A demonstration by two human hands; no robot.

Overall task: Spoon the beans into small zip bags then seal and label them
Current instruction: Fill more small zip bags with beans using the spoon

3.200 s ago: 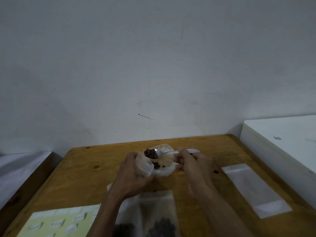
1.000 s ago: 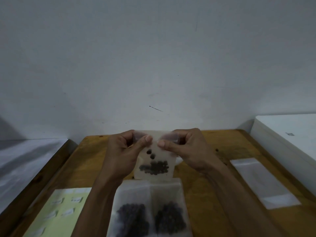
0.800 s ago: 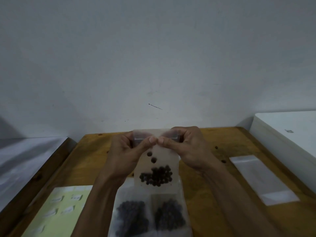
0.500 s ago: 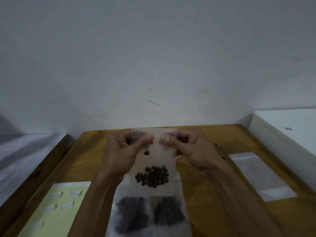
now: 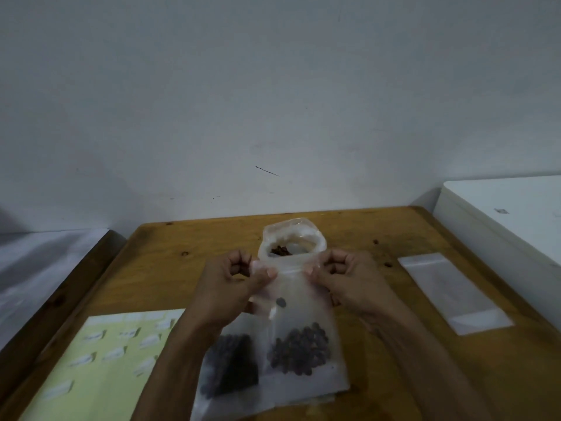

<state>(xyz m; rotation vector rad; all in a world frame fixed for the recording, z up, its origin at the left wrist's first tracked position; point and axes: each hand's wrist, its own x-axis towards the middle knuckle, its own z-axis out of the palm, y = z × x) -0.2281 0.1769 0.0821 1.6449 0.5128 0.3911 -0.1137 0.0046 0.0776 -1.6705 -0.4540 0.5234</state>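
I hold a small clear zip bag with dark beans pooled in its lower part. My left hand pinches the bag's top strip at the left and my right hand pinches it at the right, thumbs toward each other. Behind the hands stands the open plastic source bag with brown beans inside. A filled bag of dark beans lies on the table under the held one. A yellow label sheet lies at lower left.
The wooden table carries a flat empty clear bag on its right side. A white box stands at the right edge and a grey surface lies to the left. A white wall rises behind.
The spoon left my right hand. Both hands took the small bag's top strip, then lowered the bag toward the table, uncovering the source bag behind. My thumbs have moved apart along the strip.
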